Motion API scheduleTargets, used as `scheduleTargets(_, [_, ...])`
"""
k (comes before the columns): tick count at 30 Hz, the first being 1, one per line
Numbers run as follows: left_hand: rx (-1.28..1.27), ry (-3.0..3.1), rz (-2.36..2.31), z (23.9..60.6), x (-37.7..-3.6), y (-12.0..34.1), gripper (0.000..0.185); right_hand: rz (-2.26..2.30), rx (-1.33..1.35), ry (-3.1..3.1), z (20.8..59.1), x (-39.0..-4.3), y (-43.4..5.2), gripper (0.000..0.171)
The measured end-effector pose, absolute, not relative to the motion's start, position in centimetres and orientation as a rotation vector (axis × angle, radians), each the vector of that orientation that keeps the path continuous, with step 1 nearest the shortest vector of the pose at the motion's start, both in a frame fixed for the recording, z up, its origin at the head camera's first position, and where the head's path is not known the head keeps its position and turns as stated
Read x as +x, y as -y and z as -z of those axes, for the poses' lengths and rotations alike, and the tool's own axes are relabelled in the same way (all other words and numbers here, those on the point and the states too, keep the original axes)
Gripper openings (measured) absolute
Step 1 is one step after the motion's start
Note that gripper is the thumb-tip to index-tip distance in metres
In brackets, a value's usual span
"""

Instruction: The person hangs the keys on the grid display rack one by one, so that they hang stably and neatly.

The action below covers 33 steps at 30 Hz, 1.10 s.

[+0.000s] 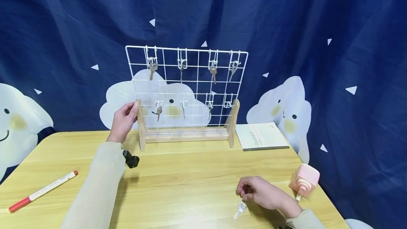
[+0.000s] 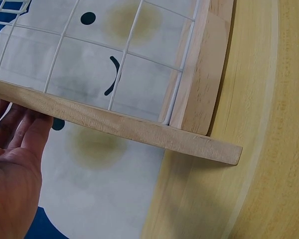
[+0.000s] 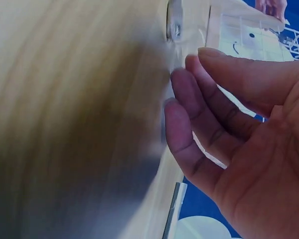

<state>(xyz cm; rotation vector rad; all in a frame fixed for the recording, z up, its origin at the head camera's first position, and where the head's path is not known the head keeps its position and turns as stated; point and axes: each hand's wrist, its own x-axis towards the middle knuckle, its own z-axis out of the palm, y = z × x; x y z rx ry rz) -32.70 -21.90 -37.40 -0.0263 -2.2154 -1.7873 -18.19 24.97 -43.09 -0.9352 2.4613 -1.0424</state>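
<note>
On wooden table | left hand (image 1: pixel 123 120) steadies white wire key rack (image 1: pixel 186 91), fingers straight against its wooden post | right hand (image 1: pixel 262 192) pinches small silver key (image 1: pixel 240 209) near front edge | step: picking up key; next likely needs lifting it to a free hook.

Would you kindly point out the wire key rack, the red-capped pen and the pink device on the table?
wire key rack (image 1: pixel 186 50), head view, on its top white bar.
red-capped pen (image 1: pixel 47 188), head view, on the middle of its white barrel.
pink device (image 1: pixel 306 179), head view, on its pink body.
</note>
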Motion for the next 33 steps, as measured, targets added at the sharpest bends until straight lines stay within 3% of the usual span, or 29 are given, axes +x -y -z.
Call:
scheduleTargets(8, [-0.021, 2.219, 1.772, 37.27, -32.61, 21.92, 0.059, 0.853, -1.079, -2.553, 43.01, -17.72, -25.56, 0.030])
scheduleTargets(22, [-0.024, 2.226, 1.771, 37.30, -32.56, 21.91, 0.060, 0.803, -1.222, -2.544, 43.37, -17.43, -25.84, 0.030])
scheduleTargets(33, [-0.015, 2.231, 1.771, 37.42, -32.66, 21.96, 0.060, 0.804, -1.175, -2.557, 43.34, -17.33, -25.62, 0.031])
